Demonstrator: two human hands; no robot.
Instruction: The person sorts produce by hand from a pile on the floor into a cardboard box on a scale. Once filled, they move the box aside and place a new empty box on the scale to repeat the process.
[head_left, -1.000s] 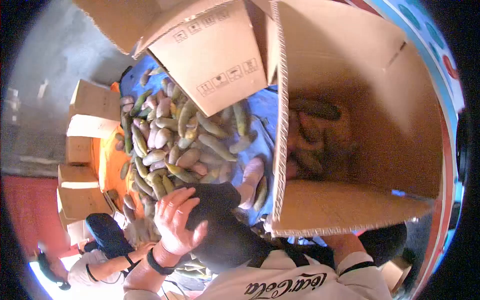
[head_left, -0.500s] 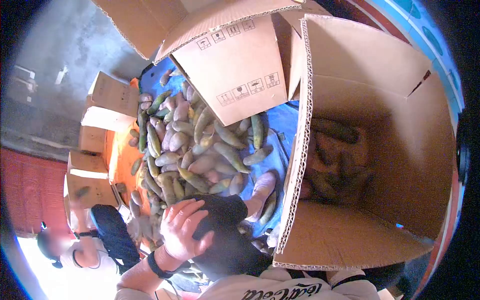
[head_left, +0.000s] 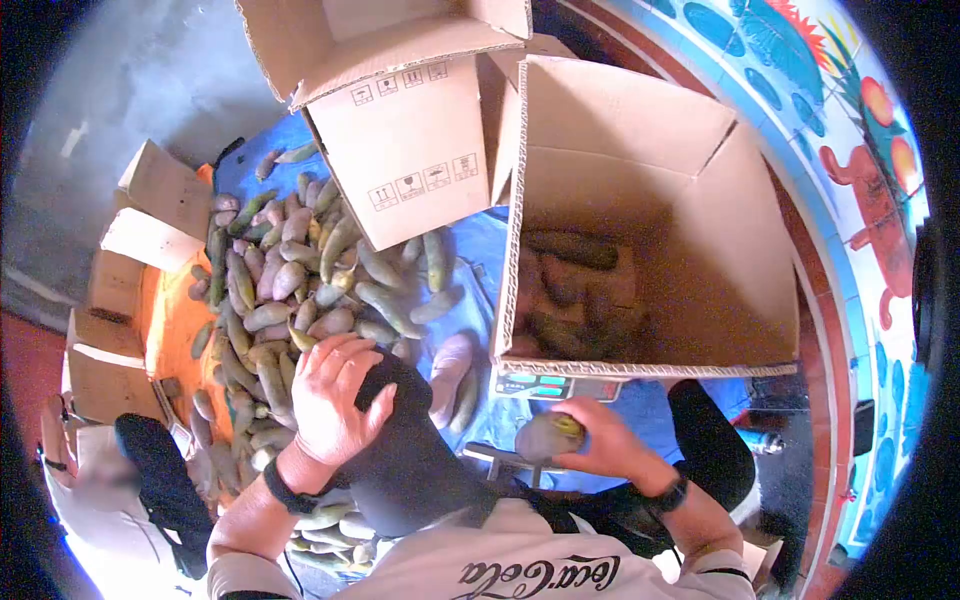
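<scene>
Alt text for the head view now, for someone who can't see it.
The right hand holds a vegetable on the near side of a large open cardboard box with more vegetables inside. The left hand is empty, near the person's knee; beyond it, a vegetable pile lies on a blue sheet and an orange one.

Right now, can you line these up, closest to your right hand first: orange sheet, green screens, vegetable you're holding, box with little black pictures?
1. Vegetable: in the right hand.
2. Green screens: just ahead, by the big box.
3. Box with little black pictures: farther ahead, leftward.
4. Orange sheet: far left.
</scene>
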